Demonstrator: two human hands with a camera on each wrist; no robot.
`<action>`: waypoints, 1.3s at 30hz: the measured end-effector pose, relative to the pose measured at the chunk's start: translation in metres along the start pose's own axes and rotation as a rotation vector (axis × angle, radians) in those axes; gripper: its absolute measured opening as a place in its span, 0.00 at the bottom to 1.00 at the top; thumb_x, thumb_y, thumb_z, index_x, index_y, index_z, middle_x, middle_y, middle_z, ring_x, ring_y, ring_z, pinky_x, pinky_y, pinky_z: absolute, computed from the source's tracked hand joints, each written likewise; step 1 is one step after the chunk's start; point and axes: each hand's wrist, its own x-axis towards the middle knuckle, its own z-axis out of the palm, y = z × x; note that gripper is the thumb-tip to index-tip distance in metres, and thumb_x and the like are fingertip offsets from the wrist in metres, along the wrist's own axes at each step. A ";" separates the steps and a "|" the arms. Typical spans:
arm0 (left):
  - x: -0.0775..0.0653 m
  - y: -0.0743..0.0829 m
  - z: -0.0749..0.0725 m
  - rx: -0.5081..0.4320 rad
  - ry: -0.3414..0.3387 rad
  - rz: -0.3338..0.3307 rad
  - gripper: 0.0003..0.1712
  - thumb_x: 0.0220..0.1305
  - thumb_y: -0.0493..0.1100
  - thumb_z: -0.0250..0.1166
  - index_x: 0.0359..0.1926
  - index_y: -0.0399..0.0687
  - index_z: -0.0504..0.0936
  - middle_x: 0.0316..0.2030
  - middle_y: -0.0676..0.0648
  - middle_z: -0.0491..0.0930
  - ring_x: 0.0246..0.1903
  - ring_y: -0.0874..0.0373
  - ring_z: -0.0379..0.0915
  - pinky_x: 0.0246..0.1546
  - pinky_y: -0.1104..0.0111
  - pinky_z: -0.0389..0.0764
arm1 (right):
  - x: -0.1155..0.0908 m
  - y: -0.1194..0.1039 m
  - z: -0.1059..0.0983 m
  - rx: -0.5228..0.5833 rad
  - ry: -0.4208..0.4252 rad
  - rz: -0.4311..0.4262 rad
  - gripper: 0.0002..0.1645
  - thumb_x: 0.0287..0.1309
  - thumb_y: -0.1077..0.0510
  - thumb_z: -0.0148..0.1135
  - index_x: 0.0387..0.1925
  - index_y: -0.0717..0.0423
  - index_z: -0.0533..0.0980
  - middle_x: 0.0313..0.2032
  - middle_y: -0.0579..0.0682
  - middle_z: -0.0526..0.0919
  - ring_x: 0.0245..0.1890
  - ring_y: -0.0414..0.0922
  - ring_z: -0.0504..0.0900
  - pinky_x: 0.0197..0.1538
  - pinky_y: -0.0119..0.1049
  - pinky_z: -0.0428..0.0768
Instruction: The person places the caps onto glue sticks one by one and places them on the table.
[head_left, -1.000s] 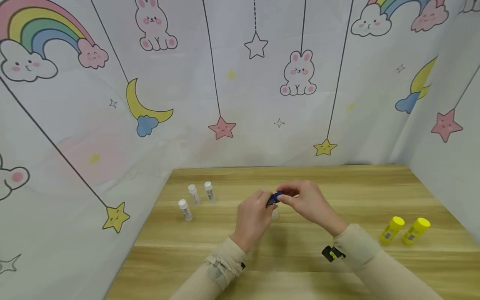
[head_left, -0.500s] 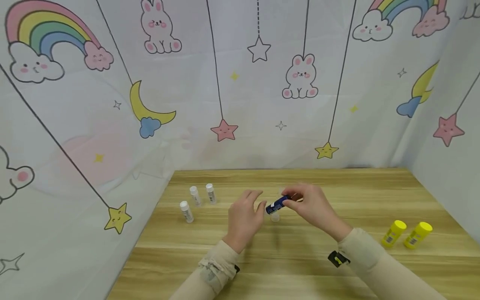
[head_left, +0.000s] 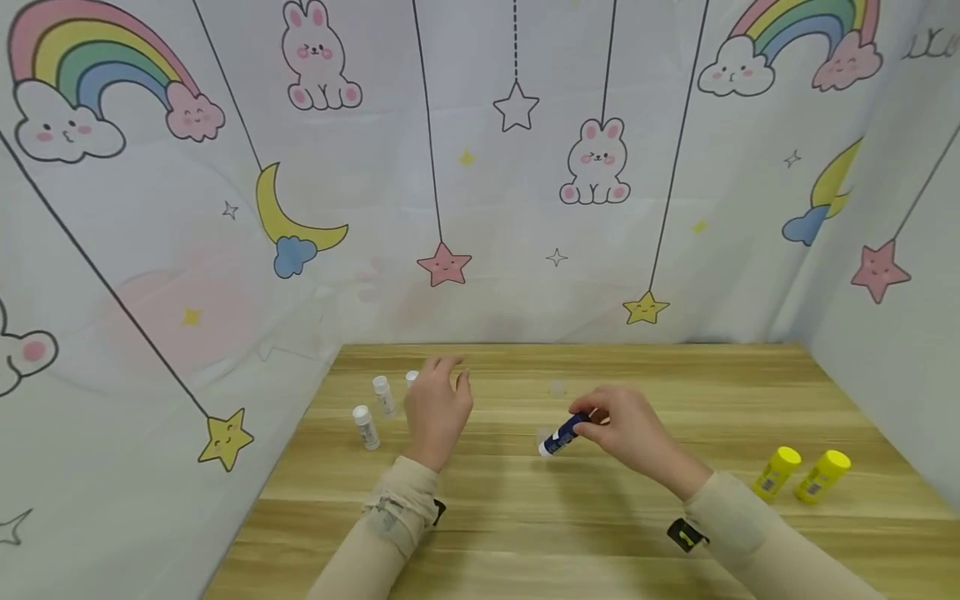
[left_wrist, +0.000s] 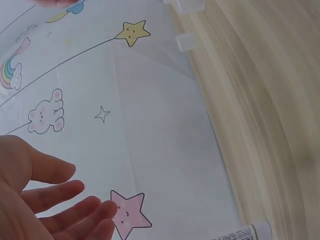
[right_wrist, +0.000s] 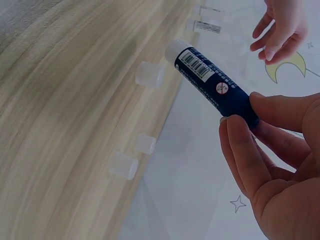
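My right hand [head_left: 628, 427] pinches a dark blue glue stick [head_left: 564, 434] by one end, between thumb and fingertips. The stick tilts down to the left, its white end lowest; a barcode label shows on the blue glue stick [right_wrist: 212, 80] in the right wrist view. My left hand [head_left: 438, 412] holds nothing, and its fingers are loosely bent in the left wrist view. It hovers beside the white glue sticks [head_left: 366, 427] at the table's left, partly hiding the rearmost one [head_left: 412, 378].
Small translucent cylinders [right_wrist: 149, 74] stand on the wooden table [head_left: 495, 517]; one cylinder [head_left: 557, 387] is behind the blue stick, another close by it. Two yellow glue sticks [head_left: 777, 472] stand at the right. A patterned curtain [head_left: 510, 292] encloses the back and sides.
Both hands were on the blue glue stick; my left hand has let go and moved left toward the white sticks. My right hand has lowered the blue stick toward the table.
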 end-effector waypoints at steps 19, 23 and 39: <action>0.010 -0.033 0.001 -0.003 -0.004 -0.129 0.09 0.61 0.37 0.72 0.43 0.41 0.87 0.43 0.41 0.82 0.35 0.45 0.80 0.30 0.53 0.81 | -0.019 0.017 -0.015 -0.169 -0.026 -0.040 0.10 0.54 0.63 0.76 0.39 0.51 0.86 0.34 0.40 0.81 0.31 0.34 0.80 0.34 0.31 0.80; 0.010 -0.038 0.003 0.026 -0.013 -0.152 0.09 0.61 0.36 0.71 0.43 0.42 0.87 0.45 0.41 0.81 0.40 0.44 0.79 0.34 0.51 0.80 | -0.024 0.020 -0.022 -0.203 -0.031 -0.045 0.10 0.53 0.63 0.76 0.39 0.52 0.86 0.34 0.40 0.81 0.31 0.34 0.80 0.34 0.31 0.80; 0.007 -0.052 0.009 0.097 -0.074 -0.165 0.11 0.62 0.35 0.69 0.46 0.41 0.85 0.49 0.39 0.79 0.43 0.41 0.78 0.35 0.50 0.80 | -0.041 0.035 -0.043 -0.272 -0.051 -0.040 0.11 0.51 0.64 0.77 0.37 0.52 0.86 0.33 0.40 0.80 0.30 0.35 0.78 0.32 0.32 0.79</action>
